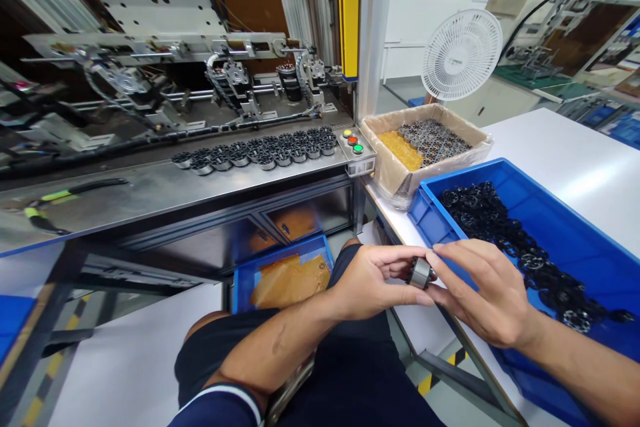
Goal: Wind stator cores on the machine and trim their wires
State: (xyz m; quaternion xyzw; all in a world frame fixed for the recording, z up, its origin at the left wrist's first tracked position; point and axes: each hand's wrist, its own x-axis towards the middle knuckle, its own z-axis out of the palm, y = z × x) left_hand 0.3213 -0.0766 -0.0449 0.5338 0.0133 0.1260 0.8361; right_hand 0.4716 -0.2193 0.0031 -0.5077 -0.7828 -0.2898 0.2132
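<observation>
Between my two hands, above my lap, is a small motor stator core point(420, 273) with a silvery metal body and black plastic ends. The fingers and thumb of my left hand point(367, 280) are wrapped around it from the left. From the right, my right hand point(493, 297) presses its fingertips against the black end; whether they pinch a separate black piece is hidden. Beside my right hand is a blue bin point(500, 180) holding a heap of black plastic end pieces point(533, 260). Similar assembled cores point(265, 150) stand in rows on the metal ledge.
A lined carton point(430, 173) holds metal cores in layers. A button box point(355, 147) sits at the ledge's end, beside a machine point(235, 80). A white fan point(463, 53) stands behind the carton. Below, a blue tray point(245, 280) holds brown paper. A black-and-yellow cable point(55, 197) lies at left.
</observation>
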